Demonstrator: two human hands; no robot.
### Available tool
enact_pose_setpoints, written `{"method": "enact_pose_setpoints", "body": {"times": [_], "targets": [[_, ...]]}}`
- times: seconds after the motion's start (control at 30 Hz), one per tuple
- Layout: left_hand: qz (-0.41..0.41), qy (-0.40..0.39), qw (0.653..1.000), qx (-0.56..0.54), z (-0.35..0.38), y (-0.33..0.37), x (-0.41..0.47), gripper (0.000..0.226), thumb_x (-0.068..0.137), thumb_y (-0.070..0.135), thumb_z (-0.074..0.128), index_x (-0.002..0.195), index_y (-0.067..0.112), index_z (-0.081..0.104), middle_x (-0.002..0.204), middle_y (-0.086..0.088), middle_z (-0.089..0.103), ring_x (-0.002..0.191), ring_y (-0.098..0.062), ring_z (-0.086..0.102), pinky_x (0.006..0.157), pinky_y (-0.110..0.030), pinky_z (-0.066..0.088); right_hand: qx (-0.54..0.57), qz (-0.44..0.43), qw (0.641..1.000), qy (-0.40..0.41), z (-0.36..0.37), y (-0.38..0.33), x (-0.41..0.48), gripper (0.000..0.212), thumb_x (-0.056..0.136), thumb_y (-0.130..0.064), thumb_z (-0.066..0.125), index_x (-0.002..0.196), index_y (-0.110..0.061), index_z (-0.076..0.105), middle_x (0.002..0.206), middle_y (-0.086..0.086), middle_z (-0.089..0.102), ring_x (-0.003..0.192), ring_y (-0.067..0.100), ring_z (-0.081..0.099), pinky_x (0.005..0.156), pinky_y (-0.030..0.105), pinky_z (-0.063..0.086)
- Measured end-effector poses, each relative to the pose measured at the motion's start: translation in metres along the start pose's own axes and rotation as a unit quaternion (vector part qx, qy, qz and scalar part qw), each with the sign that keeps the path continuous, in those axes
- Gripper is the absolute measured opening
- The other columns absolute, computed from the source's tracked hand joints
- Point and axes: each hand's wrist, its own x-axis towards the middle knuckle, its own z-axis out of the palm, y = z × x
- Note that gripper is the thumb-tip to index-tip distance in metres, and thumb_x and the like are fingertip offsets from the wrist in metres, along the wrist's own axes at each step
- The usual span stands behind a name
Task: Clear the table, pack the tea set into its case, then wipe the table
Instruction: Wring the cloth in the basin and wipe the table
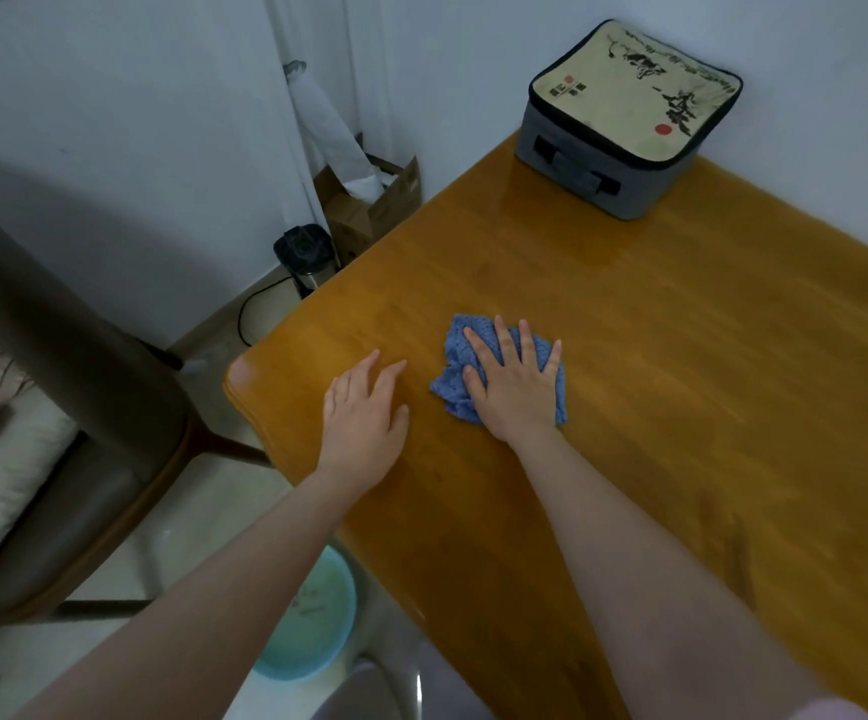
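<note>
Chair (73,418): 9 o'clock of the view; dark frame, pale cushion on the seat, standing on the floor off the table's left edge.
Basin (317,631): 7 o'clock; teal, on the floor, partly hidden by the left forearm.
Floor items: a black-topped appliance (303,252) with a cord at 10 o'clock, and an open cardboard box (372,213) just behind it by the wall.
Left hand (364,413): flat on the bare table (681,387) near its left corner, fingers straight, grasping nothing.
Cloth (450,356): blue and crumpled, lying on the tabletop at 3 o'clock of the left hand, near it but not touching.
Right hand (512,387): palm down on the cloth, fingers spread and straight, pressing it against the wood rather than clutching it.
Case (629,122): 1 o'clock of the hands, well apart from them, at the table's far corner by the wall; grey sides, lid down, ink-painting print on top.
</note>
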Motion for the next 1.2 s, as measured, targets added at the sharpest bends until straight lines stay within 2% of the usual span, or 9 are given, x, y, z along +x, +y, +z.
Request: {"method": "enact_pose_setpoints", "body": {"times": [0.27,0.63,0.77,0.87,1.2], "targets": [[-0.010,0.020,1.000,-0.017,0.006,0.008,-0.024,0.048,0.099,0.030,0.044,0.146,0.031,0.033,0.157,0.000,0.021,0.144,-0.024,0.016,0.119,-0.046,0.012,0.005,-0.034,0.999,-0.026,-0.006,0.004,0.000,0.054,0.100,-0.055,0.012,0.152,-0.044,0.001,0.163,-0.005,-0.006,0.148,0.024,-0.015,0.113,0.062,-0.011],[-0.036,0.013,0.999,-0.014,0.014,0.010,-0.071,0.048,0.099,0.033,0.045,0.146,0.030,0.035,0.157,-0.002,0.022,0.144,-0.025,0.018,0.118,-0.046,0.013,-0.007,-0.062,0.998,-0.023,0.011,-0.013,-0.086,0.056,0.099,-0.059,0.014,0.151,-0.046,-0.004,0.163,-0.004,-0.008,0.149,0.026,-0.014,0.113,0.064,-0.010],[-0.034,0.004,0.999,-0.019,0.015,0.008,-0.097,0.049,0.098,0.034,0.045,0.146,0.030,0.035,0.158,-0.002,0.021,0.144,-0.025,0.017,0.118,-0.046,0.012,-0.016,-0.072,0.997,-0.024,0.019,-0.015,-0.122,0.058,0.094,-0.062,0.003,0.150,-0.049,-0.006,0.163,-0.005,-0.005,0.149,0.026,-0.010,0.113,0.064,-0.008],[-0.011,0.013,1.000,-0.026,0.013,0.007,-0.116,0.048,0.097,0.032,0.047,0.144,0.029,0.038,0.156,-0.002,0.024,0.143,-0.025,0.020,0.118,-0.046,0.014,-0.021,-0.067,0.997,-0.021,0.023,-0.014,-0.148,0.062,0.089,-0.062,-0.005,0.150,-0.048,-0.008,0.163,-0.006,-0.005,0.149,0.026,-0.010,0.113,0.063,-0.010],[0.029,0.002,0.999,-0.019,0.005,0.018,-0.169,0.049,0.099,0.032,0.045,0.146,0.030,0.033,0.158,-0.002,0.019,0.144,-0.026,0.017,0.119,-0.044,0.011,-0.027,-0.016,0.999,-0.006,0.036,0.013,-0.244,0.059,0.092,-0.063,-0.002,0.149,-0.049,-0.007,0.163,-0.007,-0.003,0.150,0.025,-0.008,0.114,0.063,-0.007]]}}
